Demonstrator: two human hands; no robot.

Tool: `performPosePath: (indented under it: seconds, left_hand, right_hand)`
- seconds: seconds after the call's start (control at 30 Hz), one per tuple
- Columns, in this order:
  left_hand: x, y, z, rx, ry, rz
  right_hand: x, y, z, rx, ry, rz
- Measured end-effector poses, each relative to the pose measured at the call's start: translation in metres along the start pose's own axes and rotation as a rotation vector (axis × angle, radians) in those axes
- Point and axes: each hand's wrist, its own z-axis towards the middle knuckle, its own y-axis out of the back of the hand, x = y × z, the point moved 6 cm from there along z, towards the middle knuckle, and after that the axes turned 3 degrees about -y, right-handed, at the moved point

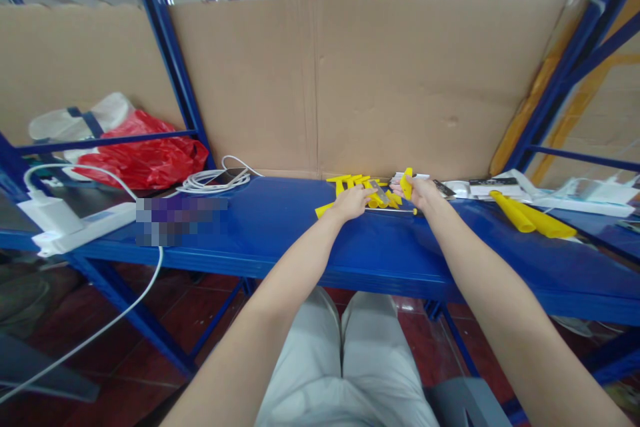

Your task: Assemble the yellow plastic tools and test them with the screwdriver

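Note:
Near the back of the blue shelf (280, 213) lies a pile of yellow plastic pieces (350, 180), some of them T-shaped. My left hand (351, 203) is at this pile with its fingers closed together; whatever they grip is too small to make out. A flat grey piece (380, 193) lies just beyond its fingertips. A yellow plastic piece (407, 180) stands upright in my right hand (421, 191), pinched between thumb and fingers. In front of the pile, a thin rod with a yellow end (395, 211) lies between the two hands.
Two yellow tapered tubes (535, 217) lie to the right, near white packets and a white power strip (580, 205). At left are a coiled white cable (215, 180), a red plastic bag (145, 153) and a power strip with plug (85, 227). Cardboard (400, 80) walls the back.

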Motion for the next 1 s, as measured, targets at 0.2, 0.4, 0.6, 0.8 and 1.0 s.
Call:
performPosePath:
  seconds: [0.2, 0.4, 0.6, 0.8, 1.0]
  left_hand:
    - [-0.001, 0.001, 0.0, -0.009, -0.012, 0.003]
    - [-0.001, 0.0, 0.0, -0.015, -0.015, 0.011]
    - [-0.001, 0.001, 0.0, -0.014, -0.011, 0.013]
    - [-0.001, 0.001, 0.0, -0.022, 0.005, -0.027]
    - [0.002, -0.001, 0.002, -0.041, 0.04, -0.062]
  right_hand:
    - [0.002, 0.008, -0.001, -0.114, 0.022, -0.064]
    - [0.001, 0.004, -0.001, -0.078, 0.003, -0.031]
    - [0.006, -0.004, 0.0, 0.037, 0.041, -0.096]
    - [0.01, -0.007, 0.003, 0.07, 0.182, -0.255]
    - [0.004, -0.02, -0.003, 0.008, 0.303, -0.431]
